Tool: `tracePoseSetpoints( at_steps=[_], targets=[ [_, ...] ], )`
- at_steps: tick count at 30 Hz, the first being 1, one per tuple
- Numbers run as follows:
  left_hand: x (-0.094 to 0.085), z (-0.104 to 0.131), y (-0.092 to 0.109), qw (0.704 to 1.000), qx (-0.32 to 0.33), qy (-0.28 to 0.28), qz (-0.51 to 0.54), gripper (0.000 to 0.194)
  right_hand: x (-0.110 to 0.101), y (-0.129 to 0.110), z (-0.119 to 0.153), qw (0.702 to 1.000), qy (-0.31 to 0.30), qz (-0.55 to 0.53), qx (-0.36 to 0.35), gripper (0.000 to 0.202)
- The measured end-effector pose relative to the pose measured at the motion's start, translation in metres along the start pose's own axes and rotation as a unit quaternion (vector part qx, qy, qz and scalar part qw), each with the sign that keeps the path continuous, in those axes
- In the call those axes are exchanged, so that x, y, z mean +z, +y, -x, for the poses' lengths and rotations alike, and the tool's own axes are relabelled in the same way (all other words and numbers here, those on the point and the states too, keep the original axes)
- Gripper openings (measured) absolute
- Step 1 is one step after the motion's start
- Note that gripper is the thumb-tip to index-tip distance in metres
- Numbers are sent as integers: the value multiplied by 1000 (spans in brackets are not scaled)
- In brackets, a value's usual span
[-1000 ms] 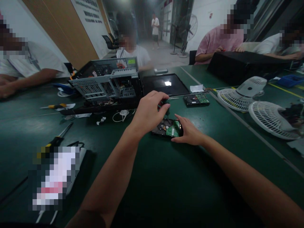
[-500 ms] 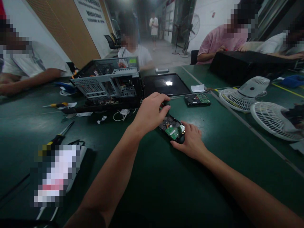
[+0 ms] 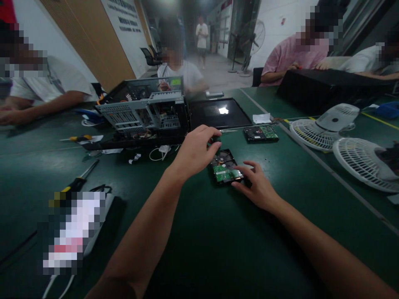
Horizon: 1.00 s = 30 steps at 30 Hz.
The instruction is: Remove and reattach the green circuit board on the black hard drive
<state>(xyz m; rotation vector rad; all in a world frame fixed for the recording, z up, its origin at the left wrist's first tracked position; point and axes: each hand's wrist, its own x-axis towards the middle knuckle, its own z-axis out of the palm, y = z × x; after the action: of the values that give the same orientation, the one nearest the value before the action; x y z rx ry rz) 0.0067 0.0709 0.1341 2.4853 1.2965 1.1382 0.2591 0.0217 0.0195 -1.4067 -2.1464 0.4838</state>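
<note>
A hard drive (image 3: 225, 167) with a green circuit board lies on the dark green table (image 3: 199, 232) in front of me. Over its far left corner is my left hand (image 3: 201, 146), its thumb and fingers curled round something small and dark that I cannot make out. My right hand (image 3: 257, 185) is at the drive's right end, thumb and fingers spread apart and close to its edge. Farther back on the right lies a second hard drive (image 3: 261, 134).
An opened computer case (image 3: 140, 112) stands back left beside a black panel (image 3: 221, 112). White fan parts (image 3: 311, 133) lie right. A screwdriver (image 3: 77, 179) and a blurred pale object (image 3: 76, 224) are at left. Several people sit around the table.
The hard drive has turned and now lies straighter. My right hand has loosened from its edge and moved slightly right. My left hand keeps its curled shape.
</note>
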Motion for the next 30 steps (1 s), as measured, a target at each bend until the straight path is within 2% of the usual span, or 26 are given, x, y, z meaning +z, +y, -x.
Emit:
tracePoseSetpoints(
  at_steps=[3, 7, 19, 30],
  targets=[
    [0, 0, 1, 1000, -5, -9, 0, 21, -1, 4, -3, 999, 0, -5, -35, 36],
    [0, -1, 1, 1000, -3, -13, 1, 21, 5, 6, -5, 999, 8, -3, -52, 27],
    [3, 1, -1, 999, -8, -34, -3, 20, 7, 7, -4, 998, 6, 11, -63, 30],
    [7, -1, -5, 999, -13, -29, -6, 21, 8, 5, -5, 998, 7, 16, -64, 29]
  ],
)
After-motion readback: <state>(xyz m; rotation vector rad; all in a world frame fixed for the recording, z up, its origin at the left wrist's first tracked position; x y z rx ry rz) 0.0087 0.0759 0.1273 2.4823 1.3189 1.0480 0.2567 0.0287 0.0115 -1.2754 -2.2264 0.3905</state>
